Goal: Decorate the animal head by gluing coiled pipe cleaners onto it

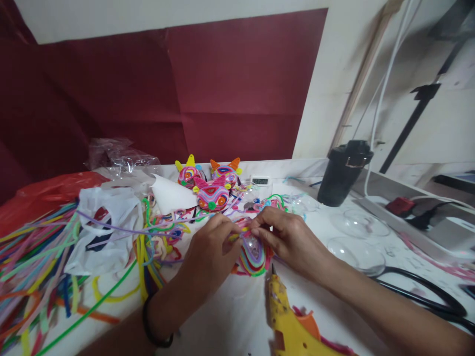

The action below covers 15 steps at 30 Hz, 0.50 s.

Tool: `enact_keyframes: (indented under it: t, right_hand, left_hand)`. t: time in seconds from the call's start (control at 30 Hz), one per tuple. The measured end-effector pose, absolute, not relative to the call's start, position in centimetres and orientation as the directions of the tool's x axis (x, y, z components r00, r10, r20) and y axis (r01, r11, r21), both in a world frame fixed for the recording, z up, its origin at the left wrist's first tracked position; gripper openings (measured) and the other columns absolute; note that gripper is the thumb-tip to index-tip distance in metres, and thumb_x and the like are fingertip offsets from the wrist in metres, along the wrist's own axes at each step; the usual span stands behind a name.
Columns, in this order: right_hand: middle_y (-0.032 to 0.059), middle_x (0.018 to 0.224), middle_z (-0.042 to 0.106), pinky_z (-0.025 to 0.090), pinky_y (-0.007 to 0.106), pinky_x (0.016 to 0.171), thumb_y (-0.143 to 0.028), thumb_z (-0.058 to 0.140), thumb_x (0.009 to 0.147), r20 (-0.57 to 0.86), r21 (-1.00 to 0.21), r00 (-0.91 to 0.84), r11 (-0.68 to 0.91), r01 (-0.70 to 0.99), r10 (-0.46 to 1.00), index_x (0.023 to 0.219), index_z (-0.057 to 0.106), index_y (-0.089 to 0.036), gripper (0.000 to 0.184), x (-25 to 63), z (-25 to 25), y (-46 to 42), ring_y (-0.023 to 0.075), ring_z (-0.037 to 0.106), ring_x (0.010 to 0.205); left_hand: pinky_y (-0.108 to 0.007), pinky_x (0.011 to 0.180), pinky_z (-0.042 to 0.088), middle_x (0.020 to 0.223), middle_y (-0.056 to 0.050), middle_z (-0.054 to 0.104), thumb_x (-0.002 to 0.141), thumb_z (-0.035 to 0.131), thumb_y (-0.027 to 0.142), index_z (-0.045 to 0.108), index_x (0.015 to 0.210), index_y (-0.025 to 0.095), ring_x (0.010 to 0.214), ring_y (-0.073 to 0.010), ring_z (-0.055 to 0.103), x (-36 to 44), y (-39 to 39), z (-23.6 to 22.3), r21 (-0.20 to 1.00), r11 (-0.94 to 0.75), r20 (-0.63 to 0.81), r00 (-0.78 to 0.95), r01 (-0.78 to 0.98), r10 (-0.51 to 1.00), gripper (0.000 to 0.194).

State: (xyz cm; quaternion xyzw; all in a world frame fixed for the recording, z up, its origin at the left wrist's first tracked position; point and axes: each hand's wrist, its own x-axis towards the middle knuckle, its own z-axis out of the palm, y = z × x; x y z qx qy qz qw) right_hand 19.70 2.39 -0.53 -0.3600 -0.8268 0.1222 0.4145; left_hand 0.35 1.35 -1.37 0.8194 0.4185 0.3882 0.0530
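Note:
In the middle of the table, both hands are at a rounded craft piece (256,254) covered in bands of coloured pipe cleaner, with a clear, shiny patch at its centre. My left hand (215,252) has its fingertips pinched at the upper left edge of the piece. From the other side, my right hand (280,230) pinches at its upper right. The exact strand between the fingertips is hidden. A purple pipe cleaner (122,227) runs from the left toward my left hand. Just below the piece lies a yellow glue gun (282,316), its dark nozzle pointing up at it.
Finished-looking pipe-cleaner animal heads (212,195) stand behind my hands, near a small digital display (260,181). Loose pipe cleaners (40,267) and a white plastic bag (106,222) cover the left. On the right are a black tumbler (343,173), clear plastic domes (356,254) and black-handled scissors (426,291).

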Motion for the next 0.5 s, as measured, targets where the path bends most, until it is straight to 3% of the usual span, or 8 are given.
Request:
enact_keyframes:
  t: [0.5]
  right_hand:
    - [-0.0022, 0.066, 0.06, 0.036, 0.023, 0.056, -0.006, 0.055, 0.082, 0.498, -0.553, -0.33, 0.587, 0.592, 0.802, 0.073, 0.059, -0.018, 0.016, 19.43, -0.39, 1.71, 0.0127, 0.054, 0.06]
  left_hand:
    - [-0.028, 0.073, 0.045, 0.088, 0.0, 0.059, 0.081, 0.056, 0.009, 0.063, 0.087, 0.02, 0.081, -0.0154, 0.058, 0.38, 1.31, -1.48, 0.408, -0.646, 0.585, 0.359, 0.646, 0.728, 0.014]
